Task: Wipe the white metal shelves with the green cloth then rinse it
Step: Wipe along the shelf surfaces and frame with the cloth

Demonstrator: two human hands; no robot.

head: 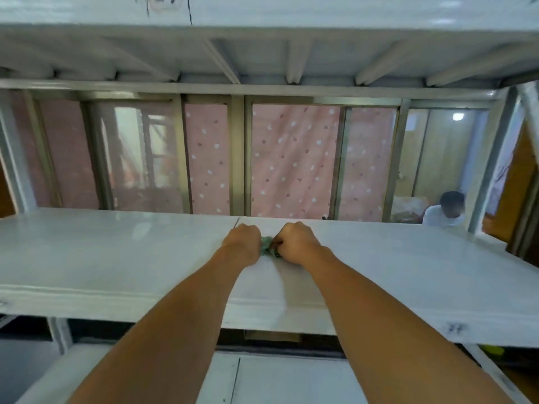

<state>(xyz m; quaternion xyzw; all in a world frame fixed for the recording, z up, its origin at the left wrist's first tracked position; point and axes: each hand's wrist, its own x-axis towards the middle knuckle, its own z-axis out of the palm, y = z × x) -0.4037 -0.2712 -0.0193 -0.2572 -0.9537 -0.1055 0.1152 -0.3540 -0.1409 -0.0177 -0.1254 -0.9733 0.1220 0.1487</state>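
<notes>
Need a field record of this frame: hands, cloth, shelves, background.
cloth: green cloth, bunched up between both hands
left: left hand, fingers curled on the green cloth
right: right hand, fingers curled on the green cloth from the other side
surface: middle shelf, white, hands near its far edge
above: upper shelf, ribbed underside showing
below: lower shelf, white
behind: pink dotted curtain; person at far right

Glossy white metal shelf (116, 252) carries green cloth (267, 248), bunched between fingers of left hand (243, 243) and right hand (296, 243).
</notes>
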